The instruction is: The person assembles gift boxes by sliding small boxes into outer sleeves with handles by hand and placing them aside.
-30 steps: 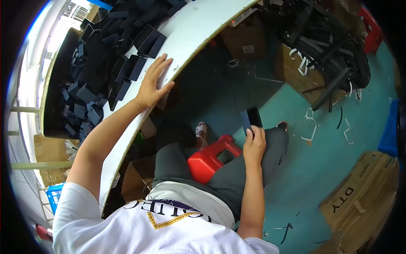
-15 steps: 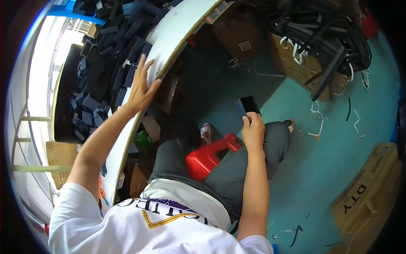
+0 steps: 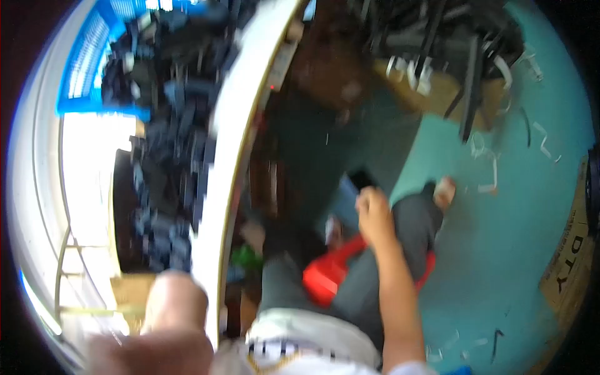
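Observation:
My right hand (image 3: 375, 212) is closed around the near end of a small dark box (image 3: 359, 179), above my lap. The box has a black face and a bluish-grey side; blur hides its finer detail. At the lower left, my left arm (image 3: 175, 303) is bent up close to the camera and smeared, with its hand out of sight. Many dark box-like pieces (image 3: 169, 175) lie heaped beyond the white tabletop (image 3: 240, 106) on the left.
A red plastic stool (image 3: 325, 275) shows between my legs. At the top right, black strips (image 3: 431, 31) are piled over cardboard (image 3: 431, 97). White and black scraps litter the green floor (image 3: 494, 244). A carton marked DTY (image 3: 567, 265) stands at the right edge.
My left hand has left the tabletop edge, and that arm has drawn back toward the camera. The box remains in my right hand. The whole view has swung and blurred.

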`<state>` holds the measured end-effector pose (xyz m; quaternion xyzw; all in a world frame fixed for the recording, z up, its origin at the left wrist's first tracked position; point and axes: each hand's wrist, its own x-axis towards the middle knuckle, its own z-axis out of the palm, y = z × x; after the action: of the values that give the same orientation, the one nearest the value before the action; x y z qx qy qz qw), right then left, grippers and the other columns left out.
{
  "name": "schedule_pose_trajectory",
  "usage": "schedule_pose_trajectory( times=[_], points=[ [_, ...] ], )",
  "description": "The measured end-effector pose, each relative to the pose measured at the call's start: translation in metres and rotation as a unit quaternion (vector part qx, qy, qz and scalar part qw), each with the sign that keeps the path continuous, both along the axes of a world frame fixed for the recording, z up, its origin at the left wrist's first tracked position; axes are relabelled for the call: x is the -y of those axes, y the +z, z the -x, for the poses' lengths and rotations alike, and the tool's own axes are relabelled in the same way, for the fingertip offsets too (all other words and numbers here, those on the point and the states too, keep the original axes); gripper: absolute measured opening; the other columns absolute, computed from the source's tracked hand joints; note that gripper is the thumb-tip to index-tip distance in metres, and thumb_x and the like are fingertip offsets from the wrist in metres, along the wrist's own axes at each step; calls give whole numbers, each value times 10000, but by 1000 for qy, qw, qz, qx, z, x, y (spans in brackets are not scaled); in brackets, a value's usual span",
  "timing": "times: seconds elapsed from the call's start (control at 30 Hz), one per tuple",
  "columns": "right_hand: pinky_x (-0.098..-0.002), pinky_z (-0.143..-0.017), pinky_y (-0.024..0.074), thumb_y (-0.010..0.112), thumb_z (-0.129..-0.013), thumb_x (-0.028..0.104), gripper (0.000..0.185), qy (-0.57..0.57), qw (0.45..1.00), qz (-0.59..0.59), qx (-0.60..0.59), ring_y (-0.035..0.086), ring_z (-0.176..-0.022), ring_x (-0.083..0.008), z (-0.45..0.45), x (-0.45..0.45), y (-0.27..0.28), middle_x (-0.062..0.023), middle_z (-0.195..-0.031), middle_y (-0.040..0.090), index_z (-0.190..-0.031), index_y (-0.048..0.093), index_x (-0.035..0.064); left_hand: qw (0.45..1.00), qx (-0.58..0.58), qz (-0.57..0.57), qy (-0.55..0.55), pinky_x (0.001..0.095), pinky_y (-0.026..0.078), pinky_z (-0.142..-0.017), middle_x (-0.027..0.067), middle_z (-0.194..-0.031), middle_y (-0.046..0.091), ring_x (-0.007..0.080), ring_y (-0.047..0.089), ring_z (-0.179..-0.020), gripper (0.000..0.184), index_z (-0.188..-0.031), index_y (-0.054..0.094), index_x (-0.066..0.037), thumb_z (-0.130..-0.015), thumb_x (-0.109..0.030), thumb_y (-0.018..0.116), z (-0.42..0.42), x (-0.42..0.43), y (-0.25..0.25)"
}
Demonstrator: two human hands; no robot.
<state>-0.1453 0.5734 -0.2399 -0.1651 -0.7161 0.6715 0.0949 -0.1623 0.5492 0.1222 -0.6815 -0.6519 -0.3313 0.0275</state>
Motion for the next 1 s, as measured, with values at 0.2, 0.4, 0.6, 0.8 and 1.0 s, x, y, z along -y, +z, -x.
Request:
schedule_pose_trajectory(
  times=[0.2, 0.4, 0.6, 0.8, 1.0],
  points=[
    [-504, -812, 498, 668, -925, 100, 112, -41, 999, 8, -20, 623, -927, -445, -2, -23, 2, -201, -981, 628, -985, 621, 18, 997, 34, 18, -71, 487, 191, -1243, 186, -1590, 327, 312, 364, -1451, 456, -1324, 574, -64, -987, -370, 588, -14, -7, -3],
    [-502, -795, 500, 675, -927, 115, 122, -52, 997, 50, -12, 628, -930, -432, -5, -17, 6, -198, -980, 630, -973, 623, 14, 991, 73, 54, -96, 483, 184, -1245, 171, -1568, 348, 298, 383, -1428, 437, -1307, 583, -70, -989, -370, 585, -26, -9, -2],
    [-500, -797, 499, 680, -919, 92, 112, -59, 995, 82, -12, 629, -917, -431, 1, -22, 8, -199, -975, 634, -975, 625, 12, 987, 93, 74, -105, 479, 177, -1246, 156, -1546, 370, 283, 401, -1405, 419, -1289, 593, -75, -991, -370, 582, -27, -14, -5],
    [-481, -774, 500, 670, -920, 88, 105, -47, 990, 130, 12, 631, -895, -422, 6, -24, 8, -199, -950, 638, -966, 634, 1, 986, 125, 84, -71, 474, 170, -1248, 141, -1524, 392, 268, 420, -1381, 402, -1271, 602, -80, -993, -369, 580, -25, -13, -5],
    [-348, -626, 529, 668, -922, 34, 90, -49, 996, 73, -13, 653, -687, -218, 12, -20, -6, -139, -913, 633, -985, 642, -25, 984, 141, 89, -67, 470, 163, -1250, 126, -1502, 413, 254, 438, -1358, 385, -1254, 612, -86, -995, -369, 577, -26, -5, -5]
  ],
)
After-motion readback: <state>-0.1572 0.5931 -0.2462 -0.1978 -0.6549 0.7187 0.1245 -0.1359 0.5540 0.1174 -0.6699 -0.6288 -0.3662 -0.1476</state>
